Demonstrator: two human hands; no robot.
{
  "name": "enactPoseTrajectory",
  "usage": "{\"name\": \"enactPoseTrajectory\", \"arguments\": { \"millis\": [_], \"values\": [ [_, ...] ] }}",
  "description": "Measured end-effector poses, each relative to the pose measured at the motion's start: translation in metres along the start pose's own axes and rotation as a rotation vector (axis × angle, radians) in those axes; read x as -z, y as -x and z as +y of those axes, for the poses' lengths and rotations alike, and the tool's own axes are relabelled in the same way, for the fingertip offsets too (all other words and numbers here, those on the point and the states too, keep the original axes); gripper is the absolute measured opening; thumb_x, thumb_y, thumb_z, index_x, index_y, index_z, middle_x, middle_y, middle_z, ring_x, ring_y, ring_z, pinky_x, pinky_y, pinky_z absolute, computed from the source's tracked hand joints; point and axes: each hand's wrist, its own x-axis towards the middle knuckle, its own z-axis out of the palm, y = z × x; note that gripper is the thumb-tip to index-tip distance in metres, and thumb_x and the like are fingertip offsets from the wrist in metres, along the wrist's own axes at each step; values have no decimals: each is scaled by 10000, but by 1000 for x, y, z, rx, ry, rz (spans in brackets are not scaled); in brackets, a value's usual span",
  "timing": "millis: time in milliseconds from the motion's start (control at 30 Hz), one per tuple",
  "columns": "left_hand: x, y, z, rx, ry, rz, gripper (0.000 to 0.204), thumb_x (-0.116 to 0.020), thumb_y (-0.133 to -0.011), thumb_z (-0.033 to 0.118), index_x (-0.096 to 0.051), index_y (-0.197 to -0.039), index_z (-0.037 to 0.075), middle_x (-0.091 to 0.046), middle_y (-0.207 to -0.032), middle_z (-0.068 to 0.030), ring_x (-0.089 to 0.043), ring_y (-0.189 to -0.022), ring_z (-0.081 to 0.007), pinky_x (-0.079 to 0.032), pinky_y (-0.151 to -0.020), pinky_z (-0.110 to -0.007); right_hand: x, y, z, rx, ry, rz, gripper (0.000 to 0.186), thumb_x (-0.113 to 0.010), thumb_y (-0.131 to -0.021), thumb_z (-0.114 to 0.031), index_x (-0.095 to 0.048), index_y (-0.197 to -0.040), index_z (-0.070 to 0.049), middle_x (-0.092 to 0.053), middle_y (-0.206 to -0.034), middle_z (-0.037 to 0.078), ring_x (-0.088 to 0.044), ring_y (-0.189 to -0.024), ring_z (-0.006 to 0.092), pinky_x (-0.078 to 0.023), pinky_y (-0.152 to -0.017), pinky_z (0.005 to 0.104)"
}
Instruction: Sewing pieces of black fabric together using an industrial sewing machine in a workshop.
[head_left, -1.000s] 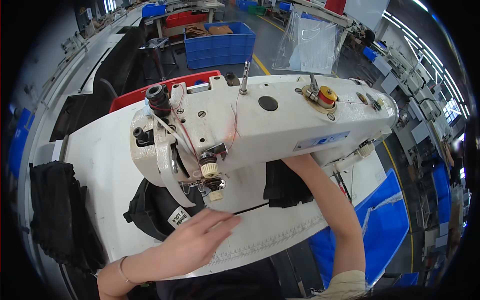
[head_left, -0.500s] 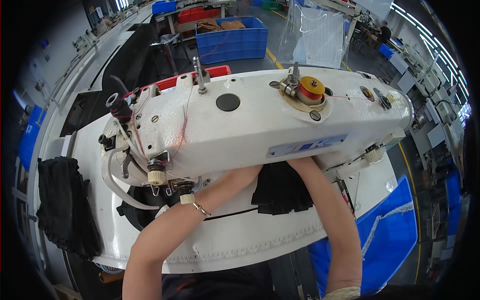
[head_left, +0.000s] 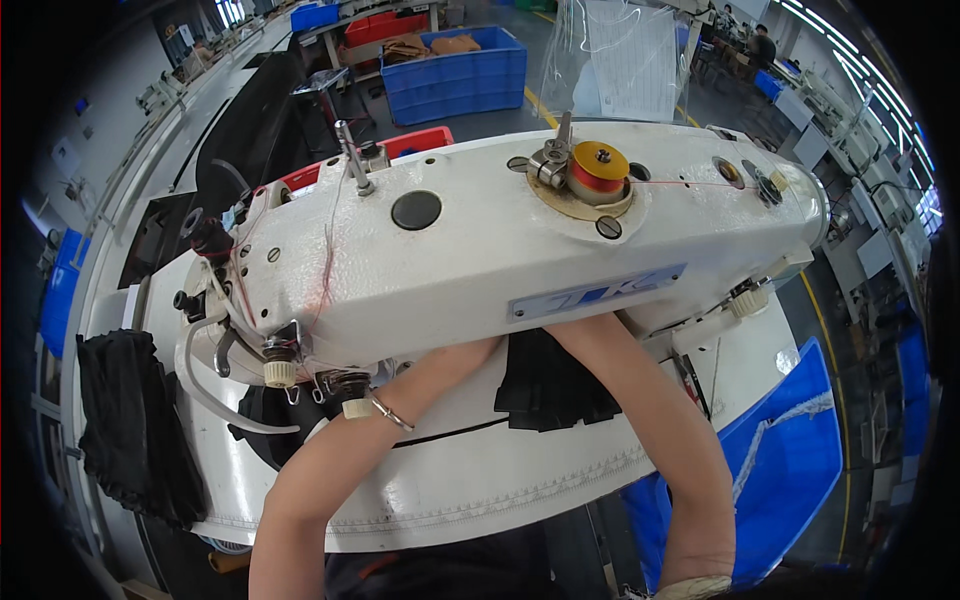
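Note:
A white sewing machine [head_left: 430, 270] stretches across the middle, with a bobbin of red thread [head_left: 600, 172] on its top. Both my forearms reach under its arm, and the machine body hides my left hand and most of my right. A bracelet sits on my left wrist. My right hand [head_left: 580, 328] shows only at its wrist end, beside a pleated black fabric piece [head_left: 555, 385]. That fabric lies between my arms on the white table [head_left: 440, 490] and runs back under the machine. More black fabric [head_left: 265, 425] lies below the needle end at the left.
A stack of black fabric pieces [head_left: 135, 425] hangs over the table's left edge. At the right, a blue bin [head_left: 780, 460] stands below the table, and a small dark tool [head_left: 692, 385] lies by my right forearm. Behind the machine stand a blue crate [head_left: 455, 85] and a red tray [head_left: 420, 142].
The view has shifted slightly, so the machine appears a little further left. Both arms stay under the machine, and the pleated fabric looks nearly the same.

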Motion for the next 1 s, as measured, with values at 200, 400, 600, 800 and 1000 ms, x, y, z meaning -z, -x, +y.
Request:
{"name": "enactPoseTrajectory", "arguments": {
  "millis": [200, 400, 600, 800, 1000],
  "values": [
    [1, 1, -4, -17, 100, 141, 241, -607, -833, 129, -630, -1047, 20, -630, -1041, -176, -591, -959, -336, -468, -839, -403, 25, 16, -1, 3, 112, -63, 263, -576, -851, -282, -627, -1018, -85, -624, -1028, 114, -563, -1007, 284, -426, -878, 413],
    [-7, 7, -13, -210, -84, 246, 231, -596, -837, 111, -630, -1042, 12, -630, -989, -183, -601, -929, -327, -475, -816, -407, 43, 12, 4, -22, 231, -170, 275, -570, -859, -286, -627, -1036, -85, -625, -1043, 112, -557, -1030, 285, -420, -894, 412],
    [-11, 9, -15, -178, 5, 185, 230, -547, -863, 123, -609, -1056, 16, -621, -1018, -165, -581, -957, -330, -448, -839, -417, 46, 3, -3, -30, 342, -251, 286, -564, -867, -291, -627, -1054, -84, -626, -1057, 110, -550, -1054, 285, -414, -911, 411],
    [-10, 9, -15, -256, -120, 225, 204, -548, -854, 103, -604, -1028, 12, -625, -989, -161, -583, -936, -323, -444, -825, -416, 52, -7, 7, -177, 349, -436, 341, -576, -853, -292, -599, -1133, -99, -598, -1140, 113, -535, -1100, 280, -389, -961, 416],
    [3, -1, 6, -119, 91, 145, 181, -556, -858, 173, -622, -943, 27, -639, -926, -148, -595, -857, -305, -448, -764, -414, 3, 10, 30, 233, 359, 79, 264, -596, -835, -213, -618, -1044, -52, -610, -1083, 134, -559, -1017, 328, -425, -858, 470]
  ]
}}
